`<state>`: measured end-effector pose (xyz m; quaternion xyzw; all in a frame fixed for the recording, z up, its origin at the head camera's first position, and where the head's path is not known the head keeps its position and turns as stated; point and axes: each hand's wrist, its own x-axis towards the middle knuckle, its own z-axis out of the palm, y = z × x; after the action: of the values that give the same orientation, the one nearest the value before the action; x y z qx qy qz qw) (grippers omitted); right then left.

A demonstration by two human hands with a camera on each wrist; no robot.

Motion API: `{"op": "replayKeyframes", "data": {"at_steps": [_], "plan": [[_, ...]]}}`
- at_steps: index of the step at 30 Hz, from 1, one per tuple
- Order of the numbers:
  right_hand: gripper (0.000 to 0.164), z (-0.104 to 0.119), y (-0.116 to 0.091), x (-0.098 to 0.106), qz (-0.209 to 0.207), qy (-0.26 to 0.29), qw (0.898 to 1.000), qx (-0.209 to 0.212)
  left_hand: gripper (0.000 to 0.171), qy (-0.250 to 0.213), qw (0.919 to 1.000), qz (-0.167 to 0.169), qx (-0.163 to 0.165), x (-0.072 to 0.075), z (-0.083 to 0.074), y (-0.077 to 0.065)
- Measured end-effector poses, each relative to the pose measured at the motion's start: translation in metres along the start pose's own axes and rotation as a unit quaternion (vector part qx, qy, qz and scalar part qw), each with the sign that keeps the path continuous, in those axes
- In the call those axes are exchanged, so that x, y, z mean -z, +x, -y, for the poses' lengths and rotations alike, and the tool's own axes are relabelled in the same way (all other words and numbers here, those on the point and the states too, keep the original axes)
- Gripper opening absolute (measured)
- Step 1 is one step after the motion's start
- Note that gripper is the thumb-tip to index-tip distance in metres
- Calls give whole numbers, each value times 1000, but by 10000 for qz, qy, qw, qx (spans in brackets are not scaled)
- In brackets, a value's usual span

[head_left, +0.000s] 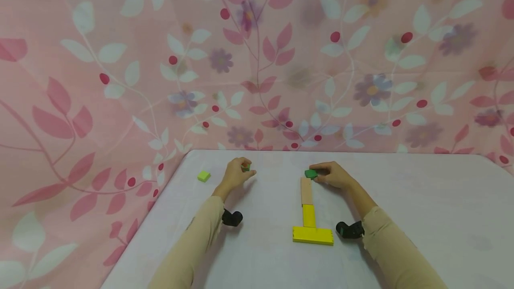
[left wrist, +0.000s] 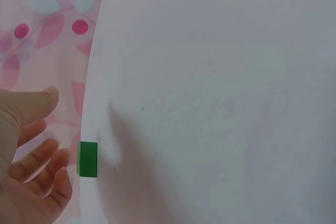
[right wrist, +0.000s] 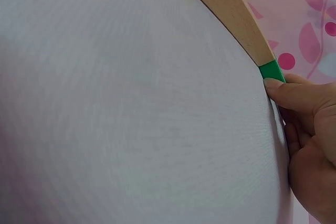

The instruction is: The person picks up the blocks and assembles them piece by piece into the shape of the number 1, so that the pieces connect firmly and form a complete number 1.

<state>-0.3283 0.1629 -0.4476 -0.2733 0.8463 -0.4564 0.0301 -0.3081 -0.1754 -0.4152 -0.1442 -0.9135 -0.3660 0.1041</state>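
My right hand [head_left: 336,175] pinches a small green block [head_left: 310,174] between thumb and fingers at the far end of a plain wooden block [head_left: 306,191]. In the right wrist view this green block [right wrist: 272,71] meets the end of the wooden block [right wrist: 236,19]. A narrow yellow block [head_left: 308,216] continues the line toward me, ending at a wide yellow block [head_left: 312,235] set crosswise. My left hand [head_left: 234,176] hovers by another green block [head_left: 246,168], partly hidden by its fingers. The left wrist view shows loosely bent fingers [left wrist: 39,163] beside that green block [left wrist: 88,159], thumb apart.
A light green block [head_left: 203,176] lies left of my left hand on the white-covered table [head_left: 265,262]. Beyond the table's far edge hangs a pink floral cloth [head_left: 297,70]. A black device is on each wrist.
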Motion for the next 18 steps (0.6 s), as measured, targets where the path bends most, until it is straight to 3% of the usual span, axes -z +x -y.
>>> {"op": "replayKeyframes", "data": {"at_steps": [10,15,16,17,18], "plan": [[40,-1,-2,1,-91,-35,9999,23,41,120,9968,-647,453,-2,10,16],[40,1,-4,0,-126,-78,9999,29,45,132,9959,-664,601,-2,15,18],[40,2,-3,0,-128,-109,9999,41,46,144,9964,-611,563,-2,20,21],[40,2,-4,0,-135,-117,9998,41,47,193,9971,-639,355,-7,37,27],[40,3,-4,-1,-147,-117,9998,42,50,246,9974,-524,428,-10,49,33]]}}
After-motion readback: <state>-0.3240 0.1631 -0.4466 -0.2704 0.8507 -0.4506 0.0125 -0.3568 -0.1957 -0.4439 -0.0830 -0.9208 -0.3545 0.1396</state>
